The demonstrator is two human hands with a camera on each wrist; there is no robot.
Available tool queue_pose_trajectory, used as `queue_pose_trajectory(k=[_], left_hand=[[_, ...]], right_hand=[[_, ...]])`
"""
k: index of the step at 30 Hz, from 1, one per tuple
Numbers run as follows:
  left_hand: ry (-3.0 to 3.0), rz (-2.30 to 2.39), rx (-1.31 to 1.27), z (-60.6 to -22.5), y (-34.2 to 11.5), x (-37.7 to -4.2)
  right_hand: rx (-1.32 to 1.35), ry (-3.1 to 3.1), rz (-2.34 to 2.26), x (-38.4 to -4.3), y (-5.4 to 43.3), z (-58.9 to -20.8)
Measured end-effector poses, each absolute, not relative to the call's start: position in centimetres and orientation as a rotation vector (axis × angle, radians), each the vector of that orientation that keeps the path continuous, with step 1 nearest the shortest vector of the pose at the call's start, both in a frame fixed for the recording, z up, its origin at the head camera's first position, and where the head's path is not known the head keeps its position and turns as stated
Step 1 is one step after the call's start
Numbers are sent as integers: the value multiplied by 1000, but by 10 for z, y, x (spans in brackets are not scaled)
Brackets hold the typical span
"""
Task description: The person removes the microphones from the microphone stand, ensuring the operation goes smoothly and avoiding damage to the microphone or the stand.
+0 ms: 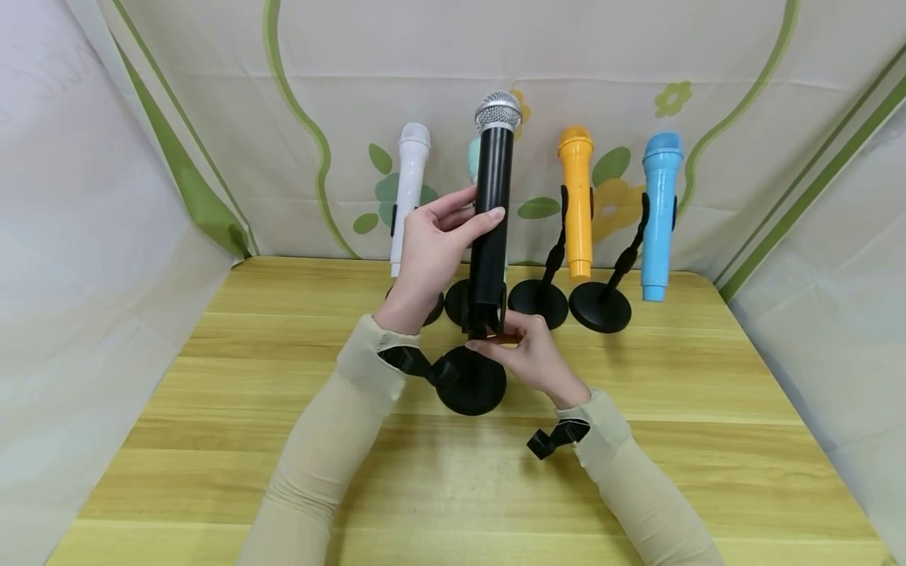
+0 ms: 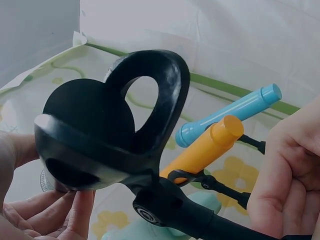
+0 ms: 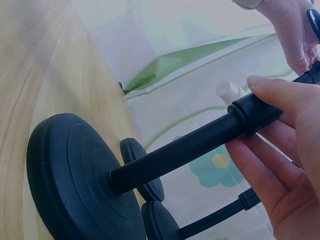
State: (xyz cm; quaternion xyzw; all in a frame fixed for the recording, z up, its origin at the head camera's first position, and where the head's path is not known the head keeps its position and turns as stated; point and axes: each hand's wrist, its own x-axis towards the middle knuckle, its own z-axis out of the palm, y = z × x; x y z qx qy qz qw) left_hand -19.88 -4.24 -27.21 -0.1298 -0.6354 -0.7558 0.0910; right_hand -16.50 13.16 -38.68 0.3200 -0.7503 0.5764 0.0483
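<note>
A black microphone (image 1: 493,177) with a silver mesh head stands upright near the middle of the table. My left hand (image 1: 433,248) grips its body, thumb across the front. The lower end of the microphone sits within the holder (image 2: 172,95) of a black stand, as the left wrist view shows. Below that holder, my right hand (image 1: 531,355) pinches the stand's collar (image 3: 255,112) between thumb and fingers. From the collar a straight pole (image 3: 175,152) runs down to the round base (image 1: 470,389), which rests on the wooden table (image 1: 283,440).
Behind, along the back edge, a white microphone (image 1: 410,185), an orange microphone (image 1: 578,208) and a blue microphone (image 1: 661,224) lean in black stands. A mint-green microphone (image 1: 473,157) is mostly hidden behind the black one. Patterned cloth (image 1: 396,47) hangs behind the table.
</note>
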Motion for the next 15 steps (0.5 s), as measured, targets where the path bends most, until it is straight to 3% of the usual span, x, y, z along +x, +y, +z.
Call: queue_pose_trajectory(k=[15], left_hand=[[-1887,-2264,-379,-271,-42,-205]], right_hand=[[960,-2292,1765,-164,131,-386]])
